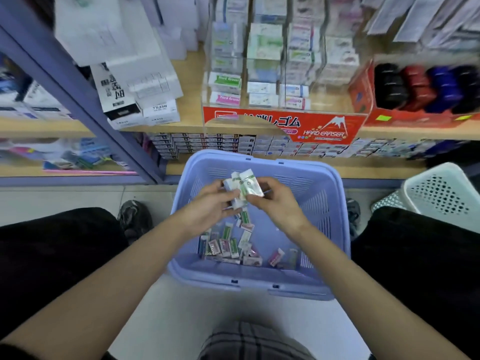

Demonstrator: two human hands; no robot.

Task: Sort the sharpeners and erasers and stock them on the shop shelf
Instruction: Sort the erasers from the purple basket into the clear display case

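A lilac plastic basket [324, 203] stands on the floor between my knees. Several wrapped erasers [228, 245] in green and pink sleeves lie loose on its bottom. Above the basket both hands hold a small stack of white and green wrapped erasers [244, 185]. My left hand [207, 203] grips the stack from the left, my right hand [272, 201] pinches it from the right. On the wooden shelf [189, 110] ahead stands a clear eraser display case [283, 126] with a red "Hard Eraser" front, partly filled with eraser rows.
A red box of dark, red and blue items [420, 89] sits right of the display. White refill boxes [145, 100] are stacked on the left. A lower shelf holds rows of small boxes [233, 145]. A white perforated basket [441, 190] stands at the right. A purple shelf post [78, 100] runs diagonally.
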